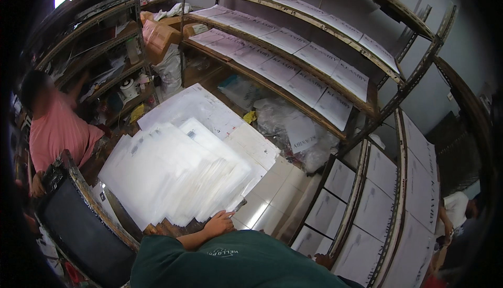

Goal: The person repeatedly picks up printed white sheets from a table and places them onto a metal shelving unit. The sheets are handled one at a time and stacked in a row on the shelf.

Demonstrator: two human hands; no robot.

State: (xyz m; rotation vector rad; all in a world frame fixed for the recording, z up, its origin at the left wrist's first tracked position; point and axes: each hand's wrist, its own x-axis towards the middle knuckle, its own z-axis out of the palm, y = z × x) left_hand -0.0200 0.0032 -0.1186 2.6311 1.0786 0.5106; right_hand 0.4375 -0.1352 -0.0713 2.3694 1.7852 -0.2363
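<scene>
My left hand [219,224] rests at the near corner of a low table, its fingers stretched along the edge and holding nothing that I can see. Just beyond it lies a large spread of white translucent bags or sheets [167,167], overlapping in fanned layers. Beneath them the worn white tabletop [204,104] shows at the far side. Only a little of my right hand [323,259] appears past my green shirt, close to a rack at the right; its fingers are mostly hidden.
Racks with white printed sheets [293,47] stand ahead, and another sheet-lined rack [374,204] is at right. Clear plastic bags [283,118] lie under the far shelves. A dark framed panel [84,230] leans near left. A person in pink [63,125] is left; another person [455,212] is far right.
</scene>
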